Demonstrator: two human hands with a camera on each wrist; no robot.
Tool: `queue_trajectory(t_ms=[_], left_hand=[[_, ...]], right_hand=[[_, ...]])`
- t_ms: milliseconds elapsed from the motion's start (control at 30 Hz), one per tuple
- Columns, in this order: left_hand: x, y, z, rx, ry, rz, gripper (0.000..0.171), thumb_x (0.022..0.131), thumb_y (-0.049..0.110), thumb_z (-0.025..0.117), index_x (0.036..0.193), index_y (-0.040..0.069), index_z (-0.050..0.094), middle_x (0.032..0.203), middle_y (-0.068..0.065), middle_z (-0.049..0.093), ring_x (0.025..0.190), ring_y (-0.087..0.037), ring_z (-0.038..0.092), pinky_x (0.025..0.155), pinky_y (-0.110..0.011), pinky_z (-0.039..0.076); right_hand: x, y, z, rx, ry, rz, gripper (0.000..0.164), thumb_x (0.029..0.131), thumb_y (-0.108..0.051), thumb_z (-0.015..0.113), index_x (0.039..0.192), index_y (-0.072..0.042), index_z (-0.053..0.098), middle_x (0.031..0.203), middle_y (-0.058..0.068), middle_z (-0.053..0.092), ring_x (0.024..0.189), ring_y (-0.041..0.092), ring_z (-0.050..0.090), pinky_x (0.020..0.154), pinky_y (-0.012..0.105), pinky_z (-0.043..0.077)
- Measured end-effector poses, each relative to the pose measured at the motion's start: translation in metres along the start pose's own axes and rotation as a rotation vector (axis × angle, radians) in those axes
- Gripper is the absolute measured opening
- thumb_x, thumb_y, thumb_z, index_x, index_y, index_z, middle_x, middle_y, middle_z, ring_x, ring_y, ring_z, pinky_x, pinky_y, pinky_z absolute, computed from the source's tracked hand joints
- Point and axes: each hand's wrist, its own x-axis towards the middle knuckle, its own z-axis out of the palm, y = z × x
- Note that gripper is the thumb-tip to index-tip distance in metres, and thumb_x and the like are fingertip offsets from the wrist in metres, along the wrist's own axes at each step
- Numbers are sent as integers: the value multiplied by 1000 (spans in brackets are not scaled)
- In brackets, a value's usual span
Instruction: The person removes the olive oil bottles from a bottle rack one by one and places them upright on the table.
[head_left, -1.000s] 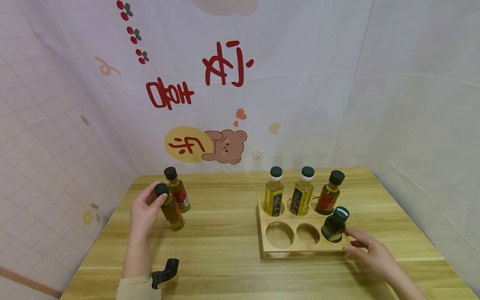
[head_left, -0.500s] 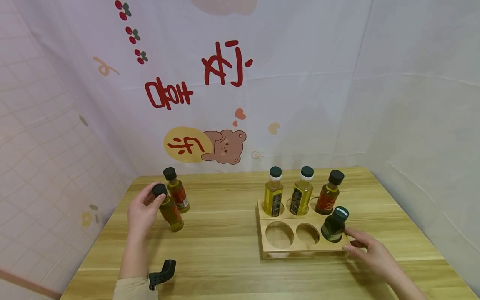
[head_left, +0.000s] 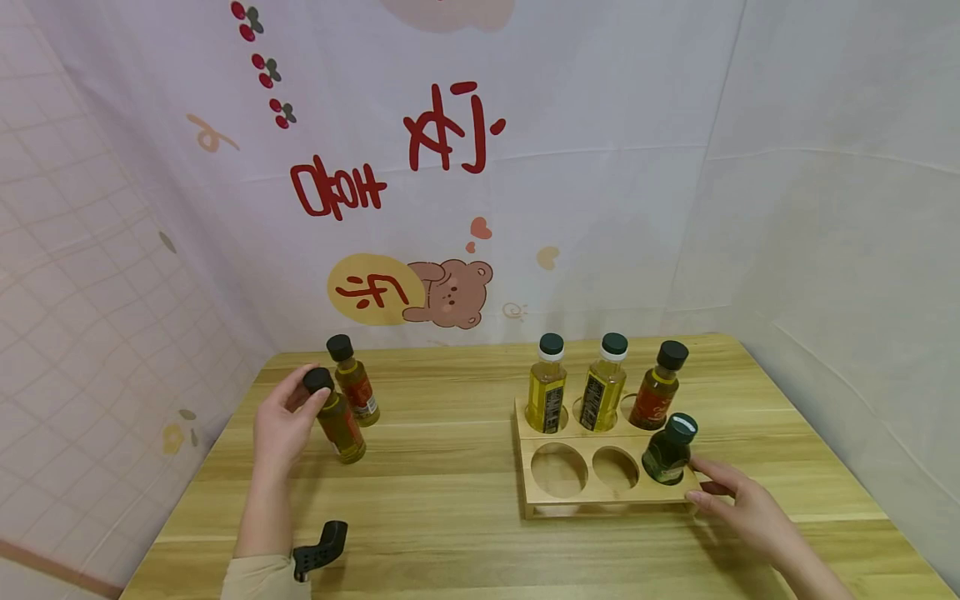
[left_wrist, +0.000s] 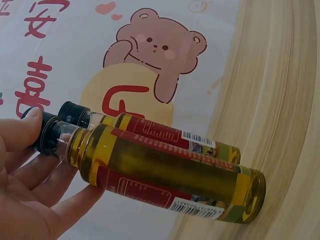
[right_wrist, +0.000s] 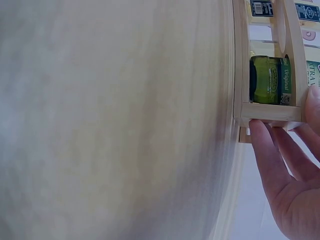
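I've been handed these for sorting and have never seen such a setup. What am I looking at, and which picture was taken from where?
There is no machine, just a person's two bare hands. The wide picture comes from a camera worn on the head; the others come from one camera on each wrist. On the wooden table stands a wooden rack holding two yellow-labelled bottles, a red-labelled bottle and a dark green bottle. The left hand pinches a second red-labelled bottle by its black cap; a third stands just behind it. The right hand holds the rack's right end, beside the dark green bottle.
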Motion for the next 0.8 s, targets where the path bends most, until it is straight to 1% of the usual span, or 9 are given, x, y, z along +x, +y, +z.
queue_trajectory(t_ms=[67, 167, 200, 300, 400, 433, 567, 700, 800], left_hand=[[0, -1, -3, 2, -13, 2, 47, 97, 18, 66, 143, 12, 55, 132, -18, 61, 117, -27, 59, 80, -6, 42], [-2, -4, -9, 11, -36, 11, 52, 97, 24, 67, 145, 13, 52, 132, -18, 60, 109, -8, 60, 80, -8, 43], [-2, -5, -11, 18, -42, 16, 53, 97, 26, 67, 146, 13, 52, 131, -15, 62, 106, -2, 58, 80, -8, 43], [-5, -11, -19, 35, -57, 51, 54, 97, 28, 66, 146, 12, 51, 130, -15, 63, 98, 11, 54, 81, -9, 44], [-9, -17, -25, 57, -66, 82, 53, 97, 29, 66, 145, 10, 52, 127, -13, 65, 98, 12, 54, 80, -9, 44], [-11, -18, -27, 62, -68, 86, 52, 98, 29, 65, 144, 9, 52, 127, -14, 65, 98, 13, 53, 80, -8, 43], [-17, -21, -35, 98, -90, 92, 53, 98, 31, 64, 143, 6, 53, 122, -10, 68, 96, 16, 52, 79, -7, 43], [-24, -19, -41, 160, -144, 105, 54, 99, 32, 63, 144, 5, 50, 123, -13, 67, 95, 18, 51, 77, -9, 43], [-27, -15, -44, 196, -190, 101, 56, 99, 34, 62, 144, 4, 50, 124, -15, 66, 95, 17, 50, 76, -11, 45]], right_hand=[[0, 0, 0, 3, 1, -3, 55, 89, -8, 74, 134, 15, 52, 127, 35, 55, 89, -6, 57, 67, 25, 55], [0, -1, 1, 27, -4, -5, 55, 89, -7, 73, 134, 16, 51, 127, 36, 54, 88, -5, 58, 66, 26, 56], [0, -1, 1, 33, -5, -5, 55, 89, -7, 73, 134, 16, 51, 127, 36, 54, 88, -5, 59, 66, 27, 56], [0, -1, 1, 40, -2, -4, 55, 89, -6, 73, 134, 16, 50, 128, 37, 54, 87, -5, 59, 65, 27, 56], [0, 0, 1, 29, 7, -8, 54, 88, -6, 73, 133, 16, 52, 128, 36, 54, 88, -6, 59, 65, 26, 56], [0, 0, 0, 24, 9, -10, 54, 88, -6, 73, 133, 15, 52, 128, 36, 54, 88, -6, 58, 66, 26, 56], [0, -1, 1, 33, 5, -9, 54, 88, -6, 73, 133, 16, 52, 127, 36, 54, 87, -5, 59, 65, 27, 56], [0, -2, 1, 38, 4, -9, 54, 89, -6, 73, 133, 16, 51, 126, 36, 55, 88, -5, 59, 65, 27, 56], [-1, -3, 1, 27, 10, -15, 54, 88, -6, 73, 133, 16, 52, 126, 36, 55, 87, -5, 59, 65, 27, 56]])
